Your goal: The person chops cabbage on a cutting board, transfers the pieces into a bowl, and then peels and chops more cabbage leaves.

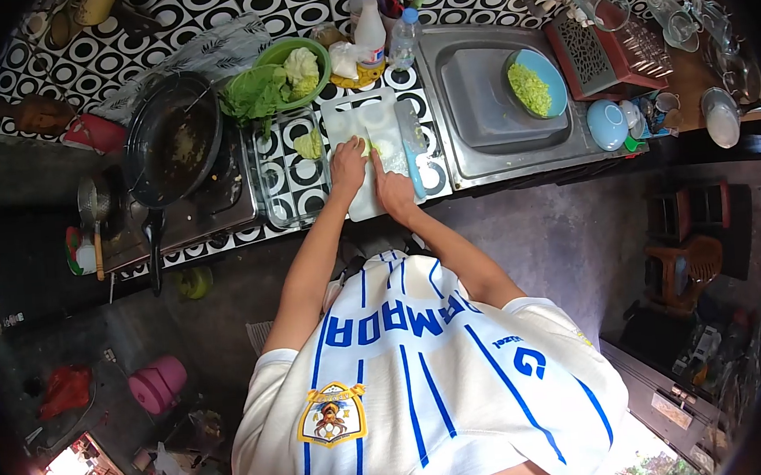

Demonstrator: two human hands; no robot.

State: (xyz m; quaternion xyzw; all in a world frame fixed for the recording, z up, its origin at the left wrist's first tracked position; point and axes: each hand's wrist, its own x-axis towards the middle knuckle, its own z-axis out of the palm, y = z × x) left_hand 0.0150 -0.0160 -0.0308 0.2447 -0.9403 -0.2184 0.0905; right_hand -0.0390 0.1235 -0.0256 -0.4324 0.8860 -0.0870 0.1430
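Observation:
My left hand (348,166) rests over the white cutting board (363,205), its fingers bent and pressed on a small pale-green piece of cabbage (368,148). Close beside it is my right hand (392,189), index finger pointing forward to the same piece and the other fingers curled. What those curled fingers hold, if anything, is hidden. Along the board's right edge lies a wide-bladed knife with a light-blue handle (416,175). More cabbage leaf (308,145) sits left of the board, by a clear glass dish (284,216).
A green basin (326,65) of leafy vegetables stands behind, near several bottles (370,31). Left is a black frying pan (175,139) on the stove, its handle past the counter edge. Right, a blue bowl of chopped greens (531,90) sits over the sink (464,172).

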